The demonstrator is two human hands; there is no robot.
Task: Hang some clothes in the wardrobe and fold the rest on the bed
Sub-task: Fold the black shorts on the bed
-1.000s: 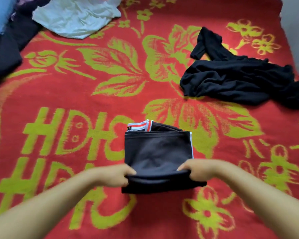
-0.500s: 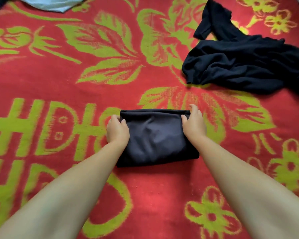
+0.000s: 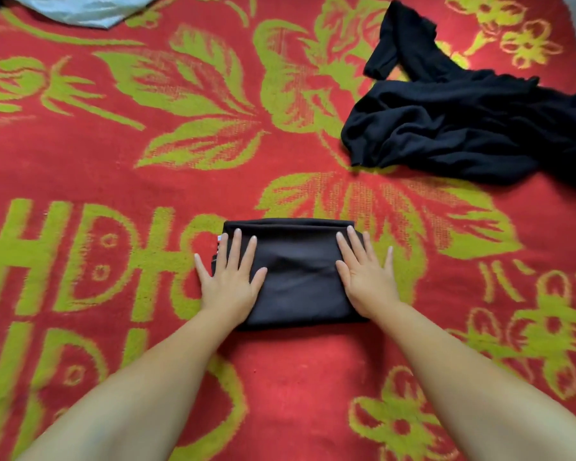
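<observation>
Hands lie flat on a folded dark garment [image 3: 296, 277] near the middle of the bed, which is covered by a red blanket [image 3: 80, 168] with a yellow-green pattern of flowers, leaves and block letters. The garment forms a compact rectangle, its far edge a rounded fold and its near edge straight; a small bit of white and red trim peeks out at its far left corner. The left hand [image 3: 230, 277] rests palm down on the garment's left end with fingers straight and spread, the little finger lying off the cloth on the blanket and the thumb angled inward across the fabric. The right hand [image 3: 366, 277] rests palm down on the right end in the same way, fingers straight and pointing away from the person, its outer fingers reaching past the garment's right edge. Neither hand grips or pinches anything; both simply press on the cloth, with bare fabric showing between them. Both bare forearms reach in from the lower corners. Farther away to the right, well apart from the folded piece, a crumpled black garment [image 3: 463, 128] lies unfolded on the blanket. At the top left edge, a light blue-white garment [image 3: 80, 10] is partly in view.
</observation>
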